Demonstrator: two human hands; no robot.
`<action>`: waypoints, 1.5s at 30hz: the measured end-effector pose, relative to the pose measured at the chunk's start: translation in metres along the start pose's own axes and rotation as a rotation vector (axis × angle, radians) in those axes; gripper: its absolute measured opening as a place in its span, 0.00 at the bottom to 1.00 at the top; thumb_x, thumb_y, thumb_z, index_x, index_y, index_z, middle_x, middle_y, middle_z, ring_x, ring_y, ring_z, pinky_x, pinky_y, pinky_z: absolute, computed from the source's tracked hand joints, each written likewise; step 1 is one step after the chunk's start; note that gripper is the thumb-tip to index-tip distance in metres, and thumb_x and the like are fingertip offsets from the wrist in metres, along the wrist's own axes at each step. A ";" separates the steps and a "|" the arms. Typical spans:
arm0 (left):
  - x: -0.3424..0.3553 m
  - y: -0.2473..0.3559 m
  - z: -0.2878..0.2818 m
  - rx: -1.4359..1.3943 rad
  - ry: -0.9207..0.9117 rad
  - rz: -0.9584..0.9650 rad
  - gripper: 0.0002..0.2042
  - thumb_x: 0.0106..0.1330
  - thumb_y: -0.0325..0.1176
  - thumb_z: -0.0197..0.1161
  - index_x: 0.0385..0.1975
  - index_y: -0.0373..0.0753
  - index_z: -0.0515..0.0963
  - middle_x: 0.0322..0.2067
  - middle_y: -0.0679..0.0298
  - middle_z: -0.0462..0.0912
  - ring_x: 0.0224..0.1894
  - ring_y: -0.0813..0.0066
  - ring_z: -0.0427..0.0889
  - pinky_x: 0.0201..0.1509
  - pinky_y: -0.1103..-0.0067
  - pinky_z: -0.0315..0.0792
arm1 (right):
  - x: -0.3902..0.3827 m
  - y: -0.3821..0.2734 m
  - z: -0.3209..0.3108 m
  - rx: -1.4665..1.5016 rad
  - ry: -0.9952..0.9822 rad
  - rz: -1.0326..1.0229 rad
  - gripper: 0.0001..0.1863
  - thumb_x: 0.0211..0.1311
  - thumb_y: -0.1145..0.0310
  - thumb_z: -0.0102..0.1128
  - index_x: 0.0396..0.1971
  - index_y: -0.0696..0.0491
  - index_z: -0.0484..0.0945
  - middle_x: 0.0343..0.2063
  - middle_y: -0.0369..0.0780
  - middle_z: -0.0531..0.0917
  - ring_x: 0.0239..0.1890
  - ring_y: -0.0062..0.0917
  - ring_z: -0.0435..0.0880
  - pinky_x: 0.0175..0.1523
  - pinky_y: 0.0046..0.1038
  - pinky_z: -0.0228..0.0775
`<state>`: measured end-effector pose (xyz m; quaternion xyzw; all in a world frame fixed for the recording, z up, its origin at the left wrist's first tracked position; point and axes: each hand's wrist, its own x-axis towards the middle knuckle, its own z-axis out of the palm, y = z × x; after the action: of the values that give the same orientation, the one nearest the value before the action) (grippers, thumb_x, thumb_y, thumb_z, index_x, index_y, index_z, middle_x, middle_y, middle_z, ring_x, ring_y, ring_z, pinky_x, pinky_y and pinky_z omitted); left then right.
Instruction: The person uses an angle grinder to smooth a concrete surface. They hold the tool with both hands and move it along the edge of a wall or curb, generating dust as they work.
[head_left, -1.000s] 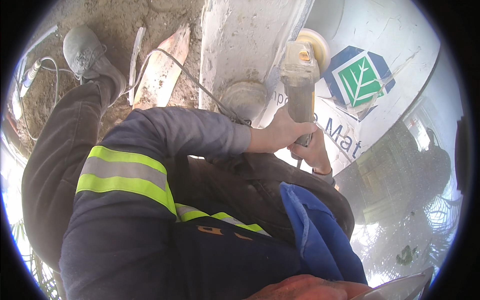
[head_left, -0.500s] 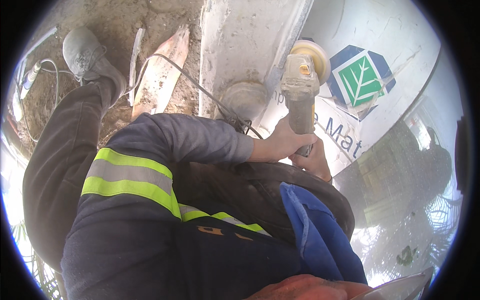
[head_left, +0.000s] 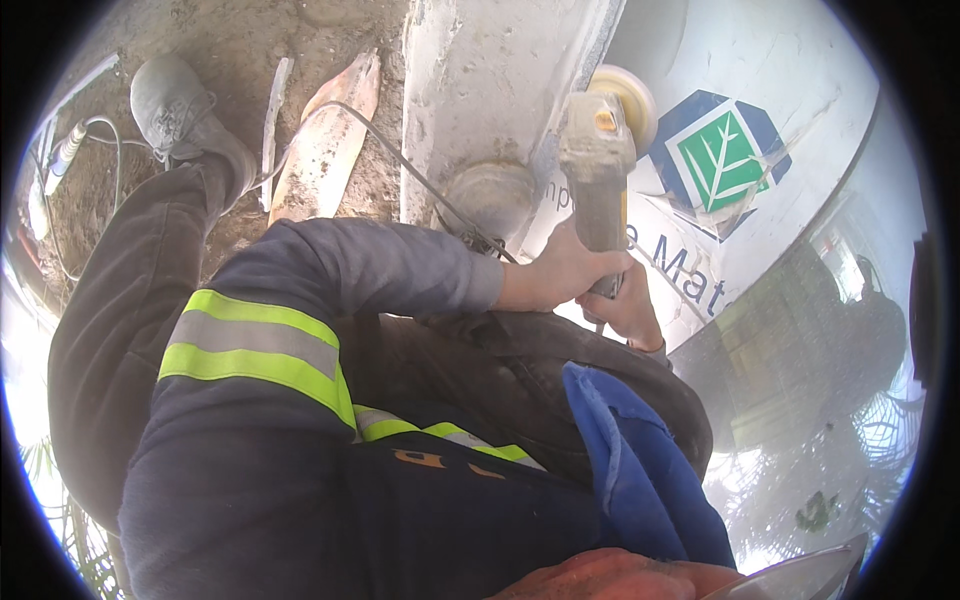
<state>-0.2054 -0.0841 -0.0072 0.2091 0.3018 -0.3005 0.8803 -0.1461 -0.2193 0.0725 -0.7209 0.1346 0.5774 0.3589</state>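
A dusty angle grinder (head_left: 598,150) with a pale round disc (head_left: 632,105) is held near a white curved panel (head_left: 810,90) bearing a green leaf emblem, beside the edge of a pale concrete-like beam (head_left: 500,70). My left hand (head_left: 570,265) is closed around the grinder's body, thumb across it. Just below and to the right, my right hand (head_left: 628,305) grips the tool's rear end, partly hidden by the tool and left hand. The disc sits at the seam between beam and panel; whether it touches cannot be made out.
A rough dirt floor (head_left: 230,80) holds a pale wooden board (head_left: 325,150), a thin strip (head_left: 275,120), loose cable (head_left: 370,130) and a white cylindrical object (head_left: 65,150) at far left. My left foot (head_left: 170,110) rests there. A glossy reflective surface (head_left: 810,380) curves along the right.
The grinder and both hands moved slightly toward the bottom of the view by half a second ago, and have since moved back up a little. Both grips look the same.
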 end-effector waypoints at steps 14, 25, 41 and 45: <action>-0.004 0.008 -0.004 -0.022 -0.029 -0.021 0.21 0.64 0.31 0.69 0.55 0.32 0.74 0.48 0.59 0.82 0.52 0.72 0.81 0.57 0.72 0.77 | 0.004 0.004 0.005 -0.001 -0.004 0.001 0.25 0.48 0.74 0.71 0.48 0.63 0.75 0.28 0.36 0.82 0.23 0.16 0.80 0.26 0.22 0.71; -0.012 -0.001 -0.001 0.036 -0.029 -0.062 0.20 0.65 0.31 0.69 0.55 0.32 0.75 0.49 0.58 0.82 0.52 0.71 0.82 0.58 0.71 0.77 | -0.009 0.007 0.009 -0.029 0.019 -0.017 0.25 0.47 0.73 0.71 0.48 0.62 0.76 0.30 0.37 0.83 0.26 0.15 0.81 0.29 0.21 0.72; -0.015 -0.003 -0.007 -0.014 -0.084 -0.031 0.23 0.62 0.33 0.71 0.54 0.32 0.73 0.48 0.57 0.82 0.50 0.69 0.82 0.55 0.71 0.78 | -0.012 0.020 0.024 -0.080 0.142 -0.056 0.27 0.44 0.72 0.70 0.48 0.63 0.77 0.33 0.38 0.84 0.34 0.20 0.83 0.39 0.26 0.75; -0.012 0.004 -0.006 0.000 -0.109 -0.035 0.20 0.64 0.33 0.70 0.54 0.32 0.76 0.50 0.58 0.82 0.53 0.70 0.82 0.59 0.71 0.76 | -0.011 0.008 0.015 -0.035 0.083 -0.016 0.32 0.45 0.72 0.71 0.55 0.61 0.74 0.31 0.38 0.83 0.28 0.19 0.82 0.32 0.25 0.74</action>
<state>-0.2128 -0.0729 -0.0033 0.1871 0.2568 -0.3268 0.8901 -0.1649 -0.2175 0.0792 -0.7513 0.1337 0.5465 0.3450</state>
